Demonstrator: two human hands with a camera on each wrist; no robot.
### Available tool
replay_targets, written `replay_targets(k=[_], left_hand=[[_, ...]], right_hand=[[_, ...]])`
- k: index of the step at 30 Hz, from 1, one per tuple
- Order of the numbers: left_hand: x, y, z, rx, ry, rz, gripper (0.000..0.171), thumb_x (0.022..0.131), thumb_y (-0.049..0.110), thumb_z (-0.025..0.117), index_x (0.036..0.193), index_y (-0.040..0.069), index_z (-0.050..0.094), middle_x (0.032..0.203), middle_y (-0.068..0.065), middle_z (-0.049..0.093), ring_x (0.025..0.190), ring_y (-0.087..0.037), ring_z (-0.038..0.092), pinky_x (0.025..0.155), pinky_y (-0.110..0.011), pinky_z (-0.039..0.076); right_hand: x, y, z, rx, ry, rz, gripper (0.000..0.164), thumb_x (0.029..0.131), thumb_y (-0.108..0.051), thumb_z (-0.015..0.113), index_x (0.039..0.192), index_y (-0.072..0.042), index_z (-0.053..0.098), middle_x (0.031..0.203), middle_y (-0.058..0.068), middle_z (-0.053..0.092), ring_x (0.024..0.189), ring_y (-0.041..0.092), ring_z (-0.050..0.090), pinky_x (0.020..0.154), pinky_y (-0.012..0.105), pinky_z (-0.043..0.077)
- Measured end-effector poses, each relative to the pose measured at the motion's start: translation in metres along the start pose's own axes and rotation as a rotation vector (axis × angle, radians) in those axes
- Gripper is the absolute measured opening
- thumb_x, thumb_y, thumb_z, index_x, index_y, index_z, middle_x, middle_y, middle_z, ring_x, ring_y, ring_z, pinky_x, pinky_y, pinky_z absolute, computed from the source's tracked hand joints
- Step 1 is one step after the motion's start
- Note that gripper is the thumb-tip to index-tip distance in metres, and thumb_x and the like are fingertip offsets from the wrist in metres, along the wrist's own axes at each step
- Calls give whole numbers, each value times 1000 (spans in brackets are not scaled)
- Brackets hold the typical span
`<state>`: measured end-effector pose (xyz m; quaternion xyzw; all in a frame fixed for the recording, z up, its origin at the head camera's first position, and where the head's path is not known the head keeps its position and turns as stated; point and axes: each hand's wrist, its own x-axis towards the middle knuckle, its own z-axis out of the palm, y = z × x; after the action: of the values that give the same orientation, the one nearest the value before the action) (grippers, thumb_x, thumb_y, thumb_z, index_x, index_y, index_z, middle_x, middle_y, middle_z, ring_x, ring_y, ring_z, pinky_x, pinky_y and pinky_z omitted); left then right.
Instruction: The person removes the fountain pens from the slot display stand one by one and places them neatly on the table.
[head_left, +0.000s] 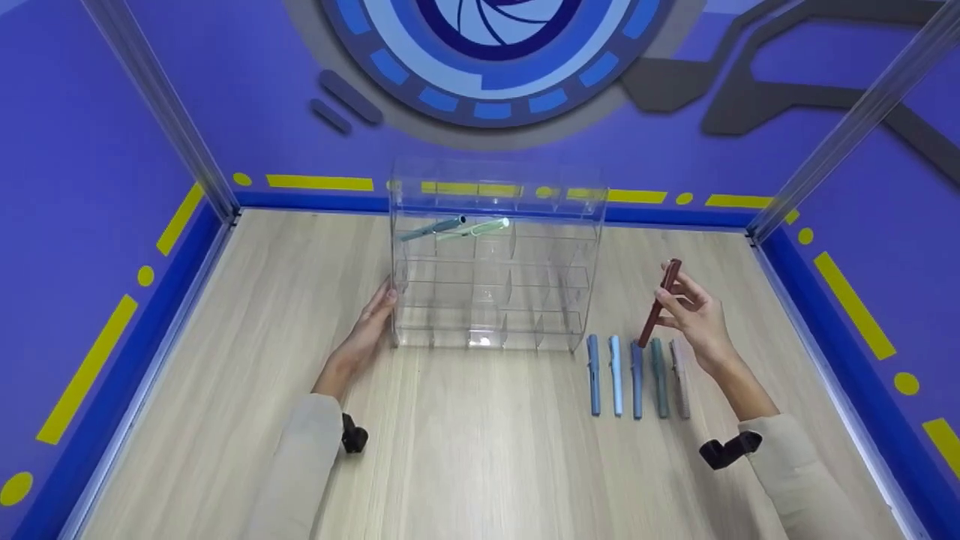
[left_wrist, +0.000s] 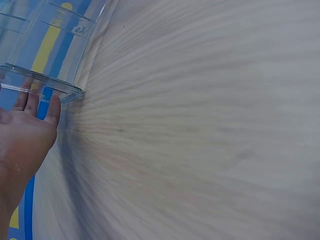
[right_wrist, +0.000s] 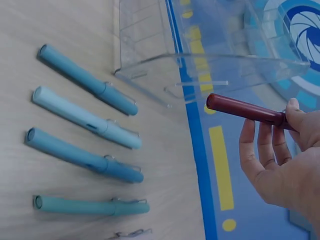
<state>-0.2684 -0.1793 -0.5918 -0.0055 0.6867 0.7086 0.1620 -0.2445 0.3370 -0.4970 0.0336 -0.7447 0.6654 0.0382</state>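
My right hand [head_left: 699,319] pinches a dark red pen [head_left: 658,307] between thumb and fingers, tilted above a row of pens. In the right wrist view one end of it points toward the clear acrylic organizer [right_wrist: 145,65]. My left hand [head_left: 365,324] rests against the left side of that organizer, its fingers extended along the wall in the left wrist view. A dark teal pen [head_left: 435,227] and a pale green pen [head_left: 480,228] lie in an upper row of the organizer's compartments.
To the organizer's right lie a blue pen [head_left: 595,375], a light blue pen [head_left: 616,375], a darker blue pen [head_left: 637,382], a green pen [head_left: 659,379] and a greyish pen [head_left: 680,379], side by side on the wooden table [head_left: 465,442]. Blue patterned panels [head_left: 247,90] enclose the table.
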Motion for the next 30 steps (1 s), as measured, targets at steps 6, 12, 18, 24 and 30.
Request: replay_targets(k=[6, 12, 18, 24, 30], left_hand=[[-1, 0, 0, 2, -14, 11, 77, 103, 66, 37, 165, 35, 3, 174, 5, -5, 161, -20, -13, 130, -51, -10], [-3, 2, 1, -5, 1, 4, 77, 103, 66, 38, 165, 34, 5, 174, 6, -4, 161, -19, -12, 131, -50, -10], [-2, 1, 1, -6, 2, -4, 78, 102, 67, 38, 165, 36, 4, 174, 6, -3, 161, -19, -12, 131, -49, -9], [-3, 2, 1, 21, 6, -39, 77, 101, 70, 36, 164, 41, 2, 174, 7, -8, 161, -21, -15, 129, -54, -12], [-2, 3, 2, 34, 11, -22, 76, 102, 68, 35, 164, 40, 3, 174, 11, -6, 161, -18, -13, 131, -50, -9]], right_hand=[[-7, 10, -13, -3, 9, 75, 47, 104, -7, 60, 150, -13, 52, 105, -8, 63, 92, 4, 69, 78, 25, 64], [-10, 17, -25, -77, -4, 144, 49, 103, -9, 62, 150, -8, 50, 98, -14, 62, 88, 2, 71, 74, 22, 63], [-16, 24, -40, -83, -3, 192, 67, 101, -9, 65, 155, 11, 31, 95, -12, 61, 83, 1, 70, 71, 23, 64], [-21, 29, -54, -133, -36, 231, 72, 101, -7, 64, 159, 7, 23, 100, -8, 59, 86, -2, 70, 75, 23, 64], [-24, 35, -62, -182, -52, 272, 74, 101, -4, 63, 160, 5, 19, 102, -8, 58, 88, -4, 67, 77, 22, 63]])
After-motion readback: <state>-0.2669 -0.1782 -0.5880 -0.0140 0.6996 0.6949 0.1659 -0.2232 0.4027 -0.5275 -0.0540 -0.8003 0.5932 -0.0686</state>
